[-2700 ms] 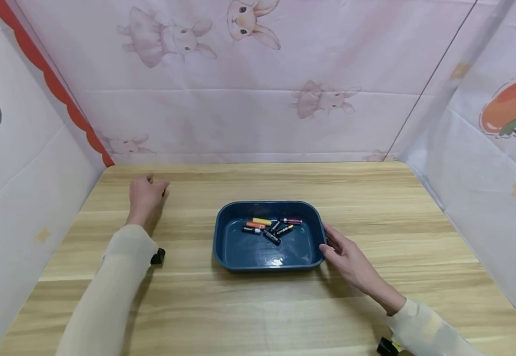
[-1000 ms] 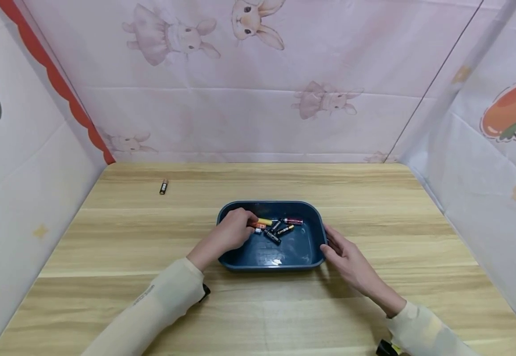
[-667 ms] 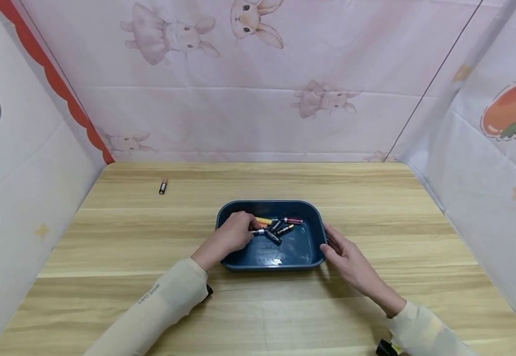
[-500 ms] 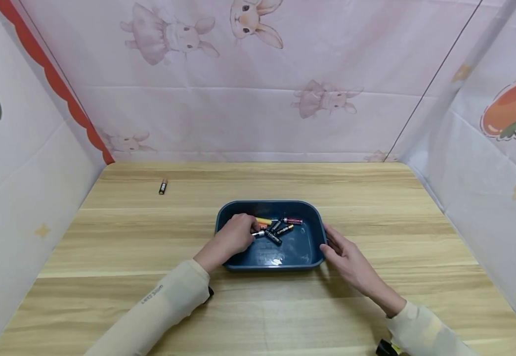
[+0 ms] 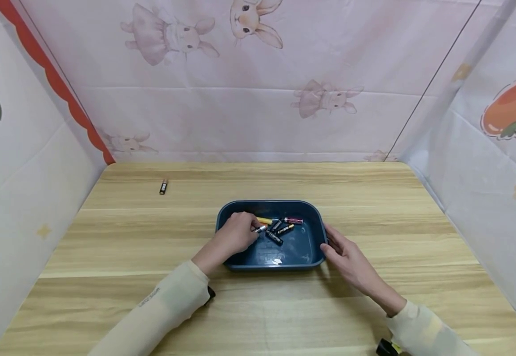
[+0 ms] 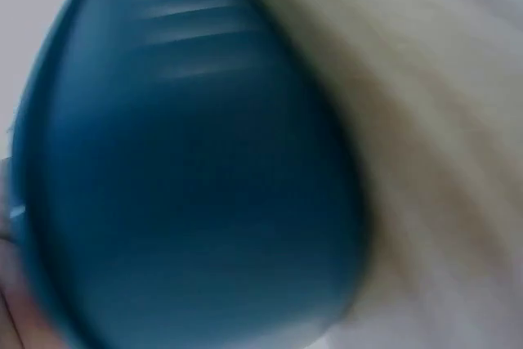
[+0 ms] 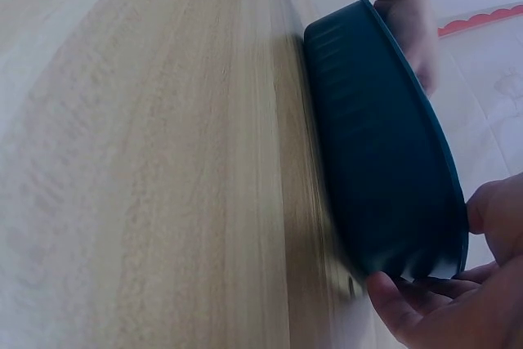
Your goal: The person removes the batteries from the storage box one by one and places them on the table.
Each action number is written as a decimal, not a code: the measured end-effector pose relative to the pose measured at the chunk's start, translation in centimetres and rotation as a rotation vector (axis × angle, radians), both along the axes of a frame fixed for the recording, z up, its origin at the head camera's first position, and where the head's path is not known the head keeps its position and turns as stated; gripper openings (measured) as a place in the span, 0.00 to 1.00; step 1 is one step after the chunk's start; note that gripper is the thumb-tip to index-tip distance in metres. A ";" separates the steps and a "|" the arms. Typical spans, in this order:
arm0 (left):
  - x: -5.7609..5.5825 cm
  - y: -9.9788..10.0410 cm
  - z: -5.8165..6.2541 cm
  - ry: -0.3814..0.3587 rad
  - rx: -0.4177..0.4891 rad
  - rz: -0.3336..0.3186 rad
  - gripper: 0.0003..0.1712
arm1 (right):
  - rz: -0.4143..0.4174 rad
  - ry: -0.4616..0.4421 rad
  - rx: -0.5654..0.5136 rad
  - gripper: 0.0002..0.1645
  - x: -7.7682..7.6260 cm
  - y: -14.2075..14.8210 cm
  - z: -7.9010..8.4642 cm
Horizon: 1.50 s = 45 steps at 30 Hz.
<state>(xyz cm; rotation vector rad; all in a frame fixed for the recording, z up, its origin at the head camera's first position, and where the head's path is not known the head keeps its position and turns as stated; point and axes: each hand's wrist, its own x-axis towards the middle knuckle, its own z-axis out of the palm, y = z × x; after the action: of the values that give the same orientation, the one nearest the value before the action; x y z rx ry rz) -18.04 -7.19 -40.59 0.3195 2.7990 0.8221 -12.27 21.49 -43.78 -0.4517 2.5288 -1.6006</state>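
A dark blue plastic bin (image 5: pixel 267 264) stands on the table with several small batteries inside. My left hand (image 5: pixel 233 233) reaches over its left side and pinches a black battery (image 5: pixel 261 229) whose silver end shows; the fingertips are partly hidden. Beside it lie a yellow battery (image 5: pixel 264 221), a red battery (image 5: pixel 293 221) and black ones such as this black battery with a yellow end (image 5: pixel 286 229). My right hand (image 5: pixel 349 257) holds the bin's right side, thumb at the front corner and fingers along the outer wall. The left wrist view shows mostly the bin's outer wall (image 6: pixel 204 202), blurred.
One black battery with a copper end (image 5: pixel 163 187) stays alone near the table's far left. The wood-grain table (image 5: pixel 129 237) is bordered by printed cloth walls at the back, left and right.
My left hand left a battery at the far left of the table and moved right into the bin. It has now taken hold of a black battery there. The right hand stays put.
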 end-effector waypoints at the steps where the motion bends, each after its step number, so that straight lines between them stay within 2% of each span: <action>1: 0.0 -0.2 0.5 -0.006 0.025 0.006 0.07 | 0.000 -0.001 0.001 0.34 0.0 0.0 0.0; 6: -0.6 -1.7 3.4 0.010 0.136 0.033 0.11 | -0.003 -0.004 0.001 0.34 0.0 0.0 0.0; 14: -2.4 -5.9 8.6 0.048 0.232 0.199 0.17 | 0.002 -0.002 -0.007 0.34 0.0 -0.1 0.0; 18: -3.4 -8.1 10.0 0.119 0.255 0.267 0.19 | -0.001 0.002 0.006 0.33 0.1 0.1 0.1; 22: -4.2 -10.0 10.4 0.192 0.250 0.330 0.19 | -0.004 0.001 0.021 0.34 0.1 0.3 0.0; 25: -4.6 -11.4 10.2 0.229 0.247 0.376 0.20 | -0.002 0.003 0.029 0.34 0.1 0.4 -0.1; 29: -5.3 -13.0 9.0 0.262 0.265 0.425 0.20 | 0.004 0.011 0.028 0.34 -0.1 0.4 -0.2; 32: -5.9 -14.2 7.7 0.256 0.293 0.456 0.19 | 0.007 0.012 0.021 0.33 -0.1 0.4 -0.3; 37: -6.6 -16.2 4.7 0.220 0.333 0.515 0.20 | 0.010 0.003 0.019 0.34 -0.1 0.2 -0.4; 41: -7.1 -17.6 2.8 0.228 0.311 0.547 0.19 | 0.006 -0.003 0.018 0.34 -0.2 0.2 -0.4; 45: -7.5 -18.4 1.3 0.238 0.276 0.551 0.17 | 0.004 -0.006 0.014 0.34 -0.1 0.1 -0.3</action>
<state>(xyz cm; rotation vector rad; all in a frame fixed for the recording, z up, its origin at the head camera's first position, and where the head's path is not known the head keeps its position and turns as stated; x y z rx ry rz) -25.54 -25.60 -39.30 -0.3615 3.0332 1.3722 -12.38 21.60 -44.03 -0.4486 2.5315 -1.5797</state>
